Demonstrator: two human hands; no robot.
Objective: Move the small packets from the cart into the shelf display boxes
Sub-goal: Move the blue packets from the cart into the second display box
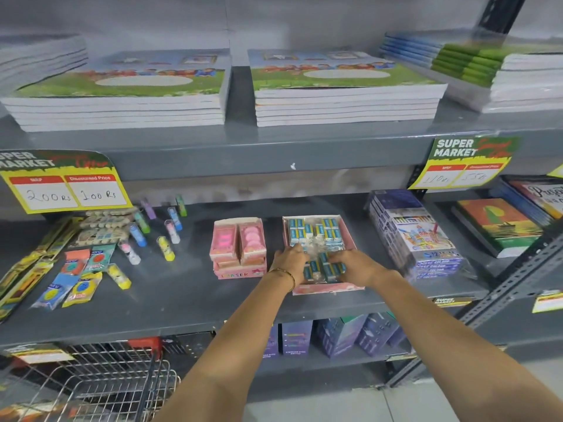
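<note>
A pink display box sits on the middle shelf, filled with small blue-and-white packets under crinkled clear wrap. My left hand and my right hand reach into its front half, both closed around a cluster of the blue packets. A second pink box marked ERASER stands just left, holding pink packs. The wire cart is at the bottom left; what it holds is blurred.
Loose glue sticks, small packs and pencils lie on the shelf's left part. Colour-pencil boxes stand close to the right of the pink box, with books beyond. Stacked notebooks fill the shelf above. Price signs hang from its edge.
</note>
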